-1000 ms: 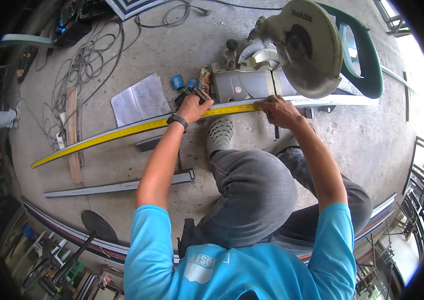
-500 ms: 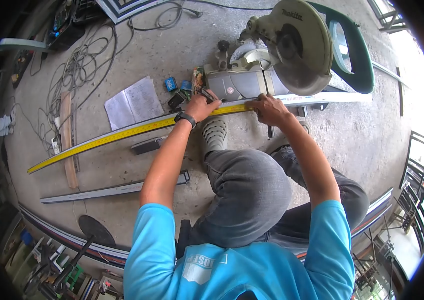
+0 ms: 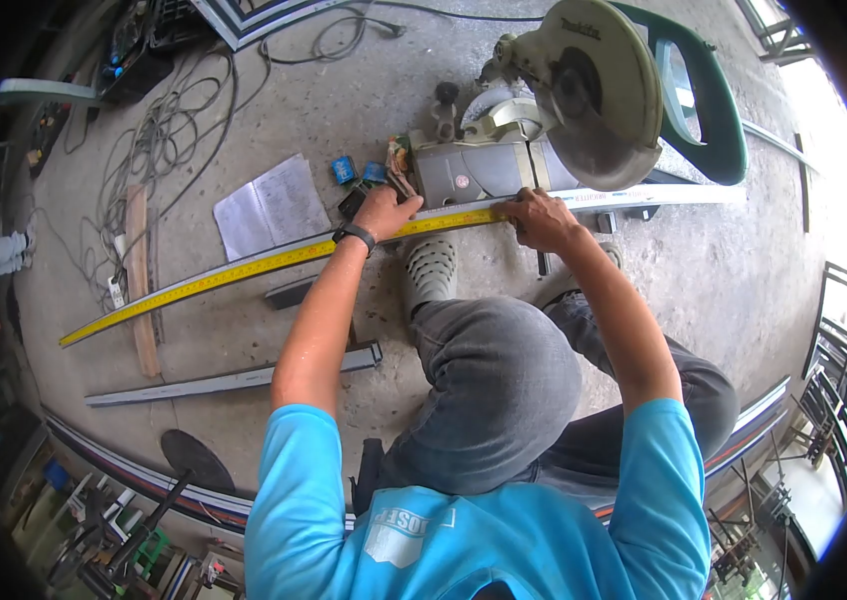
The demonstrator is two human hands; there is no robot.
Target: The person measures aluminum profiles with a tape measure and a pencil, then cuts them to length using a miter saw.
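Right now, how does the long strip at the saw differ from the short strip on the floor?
The long strip is at the saw; the short strip lies away from it on the floor. Yellow tape runs along the long strip, none along the short strip. Both are narrow and partly pale.

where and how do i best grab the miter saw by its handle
Likely by the outer bar of the green handle, coming from your right. The handle is an open loop, so fingers can wrap through the gap, and that bar lies on the side away from the round blade guard.
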